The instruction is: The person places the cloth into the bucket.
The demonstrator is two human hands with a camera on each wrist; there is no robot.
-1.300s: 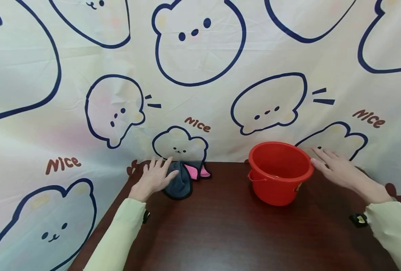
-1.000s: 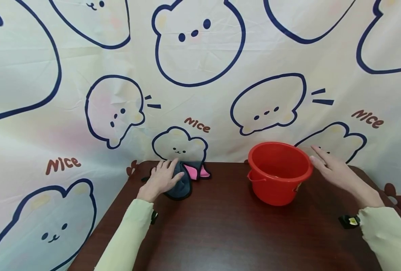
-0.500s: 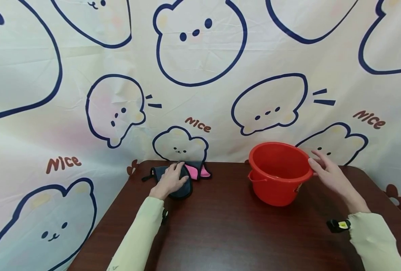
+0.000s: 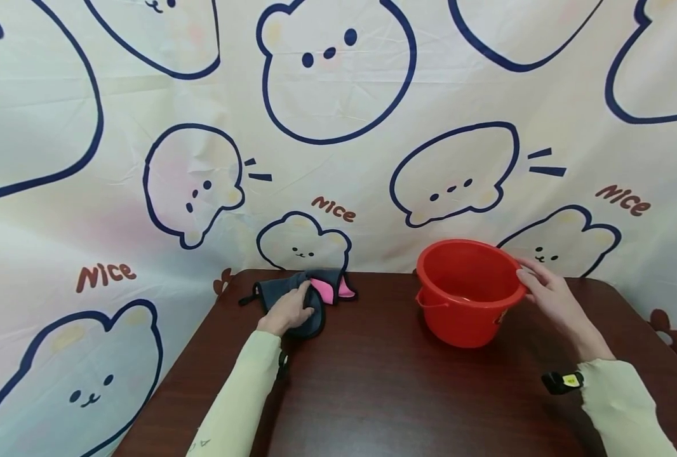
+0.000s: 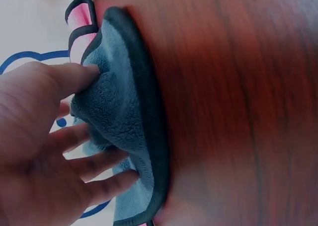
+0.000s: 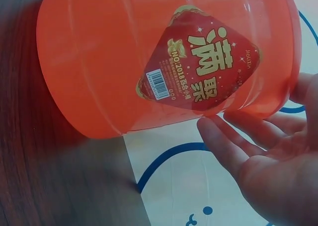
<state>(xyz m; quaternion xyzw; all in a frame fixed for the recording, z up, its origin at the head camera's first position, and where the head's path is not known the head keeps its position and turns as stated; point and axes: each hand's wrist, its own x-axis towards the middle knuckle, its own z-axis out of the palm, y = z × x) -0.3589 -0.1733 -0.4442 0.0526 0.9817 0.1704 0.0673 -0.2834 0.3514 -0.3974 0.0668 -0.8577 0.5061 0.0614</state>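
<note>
A grey cloth [image 4: 317,319] with a pink inner side lies at the far left of the dark wooden table [image 4: 384,387]. My left hand [image 4: 288,309] lies on top of the cloth. In the left wrist view the left hand [image 5: 54,116] has its thumb and fingers curled into the bunched grey cloth [image 5: 126,112], pinching a fold. A red plastic bucket [image 4: 461,304] stands upright at the far right. My right hand [image 4: 547,293] touches its rim from the right side. The right wrist view shows the bucket [image 6: 124,62] with a printed label, and the right hand [image 6: 268,159] has straight fingers beside its wall.
A hanging backdrop [image 4: 338,158] printed with bear outlines closes off the table's far edge and both sides. Bare tabletop lies between cloth and bucket and toward me. A small black device [image 4: 561,381] sits at my right wrist.
My left hand slid right across the cloth and curled its fingers into it, uncovering the cloth's left end. My right hand moved left until it met the bucket's rim.
</note>
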